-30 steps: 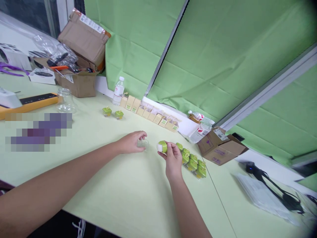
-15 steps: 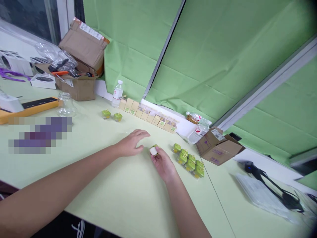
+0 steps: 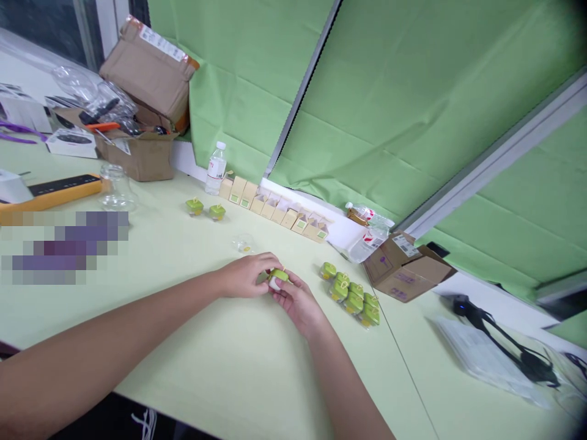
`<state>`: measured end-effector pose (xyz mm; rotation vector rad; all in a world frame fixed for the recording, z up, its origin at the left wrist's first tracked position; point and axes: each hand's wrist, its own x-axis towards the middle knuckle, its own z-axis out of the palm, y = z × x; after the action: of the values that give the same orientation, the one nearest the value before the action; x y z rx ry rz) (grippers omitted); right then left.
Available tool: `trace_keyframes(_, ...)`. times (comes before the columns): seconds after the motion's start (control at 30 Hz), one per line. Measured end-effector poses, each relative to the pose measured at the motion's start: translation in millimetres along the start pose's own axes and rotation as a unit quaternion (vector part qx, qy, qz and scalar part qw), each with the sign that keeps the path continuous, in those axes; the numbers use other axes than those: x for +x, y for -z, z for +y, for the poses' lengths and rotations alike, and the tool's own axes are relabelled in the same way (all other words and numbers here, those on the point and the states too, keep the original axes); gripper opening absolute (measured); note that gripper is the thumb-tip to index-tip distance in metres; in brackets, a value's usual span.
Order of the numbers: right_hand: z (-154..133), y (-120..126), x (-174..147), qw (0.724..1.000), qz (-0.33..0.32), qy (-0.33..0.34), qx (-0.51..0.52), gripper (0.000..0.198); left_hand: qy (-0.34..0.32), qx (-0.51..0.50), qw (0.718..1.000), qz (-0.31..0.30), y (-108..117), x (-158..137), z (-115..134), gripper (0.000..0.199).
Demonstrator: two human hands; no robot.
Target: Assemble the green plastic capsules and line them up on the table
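Between my two hands is a small green lid (image 3: 279, 276) with a white underside. My right hand (image 3: 297, 300) grips it from the right with thumb and fingers. My left hand (image 3: 250, 275) reaches it from the left, its fingertips closed on the lid's near-left edge. Just beyond my left hand a small clear plastic cup (image 3: 243, 243) lies on the table, a spot of yellow at its base. To the right of my hands stand several small clear containers with green lids (image 3: 353, 296), grouped closely. Two more green-lidded containers (image 3: 205, 209) stand farther back on the left.
A row of small cardboard boxes (image 3: 275, 208) lines the wall beside an upright water bottle (image 3: 215, 168). Bottles (image 3: 367, 241) lie near a carton (image 3: 403, 269) at right. Further left are a glass jar (image 3: 115, 188), an orange power strip (image 3: 68, 190) and a filled carton (image 3: 142, 156).
My left hand has moved right and down from above the table onto the lid. The lid has tilted, its green top now showing. The clear cup has come into view.
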<state>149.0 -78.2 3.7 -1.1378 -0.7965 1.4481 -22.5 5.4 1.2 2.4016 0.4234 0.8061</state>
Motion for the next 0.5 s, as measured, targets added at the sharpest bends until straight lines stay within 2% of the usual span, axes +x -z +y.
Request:
trace_keyframes(0.2, -0.3, -2.5, -1.8, 0.999, -0.032, -0.025, 0.003, 0.039, -0.006, 0.025, 1.000, 0.006, -3.8, -0.8, 5.0, 0.055)
trace_keyframes(0.37, 1.8, -5.4, -0.8, 1.000, -0.013, -0.024, 0.005, 0.027, -0.044, 0.036, 0.998, -0.001, -7.7, 1.9, 9.4, 0.055)
trace_keyframes(0.5, 3.8, -7.8, 0.6, 1.000, -0.008, -0.008, -0.001, 0.018, -0.051, 0.030, 0.998, -0.012, -9.7, 3.6, 13.8, 0.059)
